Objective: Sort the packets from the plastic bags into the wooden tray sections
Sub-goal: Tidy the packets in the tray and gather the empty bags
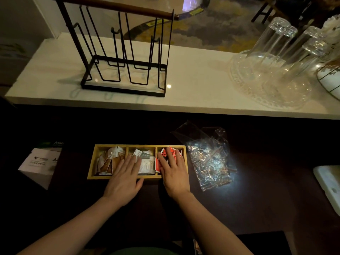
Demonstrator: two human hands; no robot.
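Brown packets [107,161] fill the wooden tray's [91,168] left section; left hand [125,178] and right hand [174,172] press flat, fingers straight, on white [147,163] and red packets [159,159]; lifting carelessly risks spilling them; plastic bags [209,159] lie empty alongside.

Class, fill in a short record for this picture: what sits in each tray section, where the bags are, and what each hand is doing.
tray: wooden, three sections, on dark surface
left section: brown packets
middle section: white packets
right section: red packets
bags: clear, crumpled, lying right of tray; appear empty
left hand: flat, fingers straight, over left and middle sections
right hand: flat, fingers straight, on red packets
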